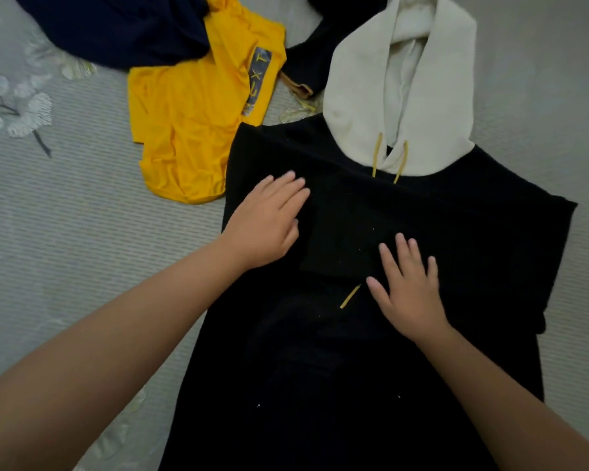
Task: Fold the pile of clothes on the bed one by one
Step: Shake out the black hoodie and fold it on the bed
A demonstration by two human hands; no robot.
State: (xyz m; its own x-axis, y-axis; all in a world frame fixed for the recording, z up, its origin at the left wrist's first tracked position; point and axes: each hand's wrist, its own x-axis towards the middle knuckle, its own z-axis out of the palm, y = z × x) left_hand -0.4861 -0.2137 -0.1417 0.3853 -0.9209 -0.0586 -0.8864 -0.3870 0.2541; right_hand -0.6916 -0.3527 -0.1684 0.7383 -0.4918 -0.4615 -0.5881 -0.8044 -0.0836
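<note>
A black hoodie [456, 232] with a cream hood [364, 90] and yellow drawstrings lies flat on the bed, hood pointing away from me. Its sleeves appear folded in across the chest. My left hand [266, 222] rests flat on the folded fabric at the hoodie's left side, fingers straight. My right hand [408, 287] presses flat on the middle of the chest, fingers spread, just right of a yellow cord end [350, 296].
A crumpled yellow shirt [191, 124] with a grey printed label lies left of the hoodie. A dark navy garment [116, 28] sits at the top left, and another dark piece [313, 62] lies behind the hood. The grey floral bedspread [65, 215] surrounds everything.
</note>
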